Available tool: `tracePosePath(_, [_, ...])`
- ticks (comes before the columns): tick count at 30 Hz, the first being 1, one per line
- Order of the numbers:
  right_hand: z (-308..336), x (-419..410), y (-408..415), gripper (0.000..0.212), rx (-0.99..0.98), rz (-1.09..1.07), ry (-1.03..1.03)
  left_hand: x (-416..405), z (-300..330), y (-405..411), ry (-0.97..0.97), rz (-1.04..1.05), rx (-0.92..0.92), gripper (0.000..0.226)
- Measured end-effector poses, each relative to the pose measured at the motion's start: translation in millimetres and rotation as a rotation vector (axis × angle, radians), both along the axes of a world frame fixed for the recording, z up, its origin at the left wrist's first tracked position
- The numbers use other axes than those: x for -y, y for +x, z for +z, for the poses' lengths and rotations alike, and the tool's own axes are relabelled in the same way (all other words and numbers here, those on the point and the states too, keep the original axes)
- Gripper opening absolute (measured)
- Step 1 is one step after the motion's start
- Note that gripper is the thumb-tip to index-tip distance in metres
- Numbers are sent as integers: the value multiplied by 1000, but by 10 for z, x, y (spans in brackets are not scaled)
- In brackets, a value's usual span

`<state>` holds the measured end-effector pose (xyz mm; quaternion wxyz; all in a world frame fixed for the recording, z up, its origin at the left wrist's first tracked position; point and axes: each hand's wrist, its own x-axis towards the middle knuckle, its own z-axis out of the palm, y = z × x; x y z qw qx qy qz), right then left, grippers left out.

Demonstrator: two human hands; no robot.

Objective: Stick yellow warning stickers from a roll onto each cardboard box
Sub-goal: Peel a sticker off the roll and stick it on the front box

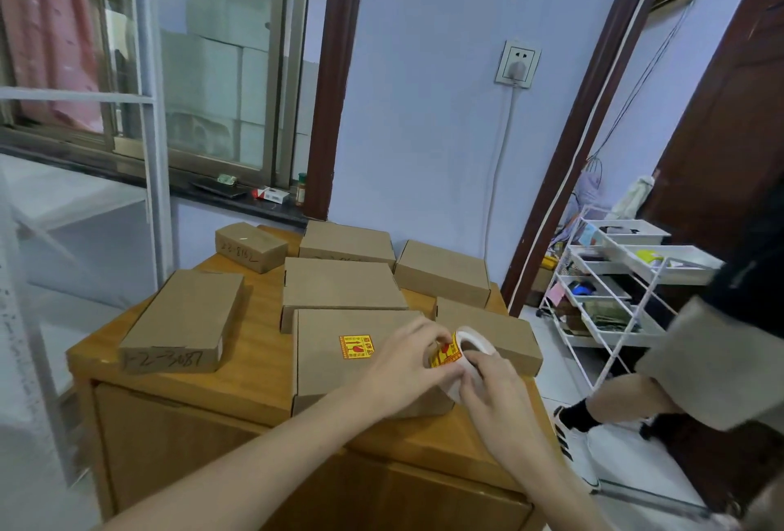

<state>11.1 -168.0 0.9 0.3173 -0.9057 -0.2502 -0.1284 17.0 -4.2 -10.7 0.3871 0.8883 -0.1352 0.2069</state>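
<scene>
My right hand point(488, 386) grips the sticker roll point(464, 354); my left hand point(403, 365) pinches its top sticker. Stickered box point(339, 378) beneath; remaining boxes at 12 o'clock.

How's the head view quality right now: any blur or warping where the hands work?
Head view: even, soft light, no glare; hands, left and right, sticker roll and the stuck sticker are sharp. Door frame bows from the wide lens; the passer-by at right is motion-blurred.
</scene>
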Motion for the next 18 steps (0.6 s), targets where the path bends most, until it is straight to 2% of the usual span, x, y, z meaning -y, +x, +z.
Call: tracePosePath(18, [-197,-47,122,24,107,-31,-124,-47,-52,-11,-58,-69,36,21])
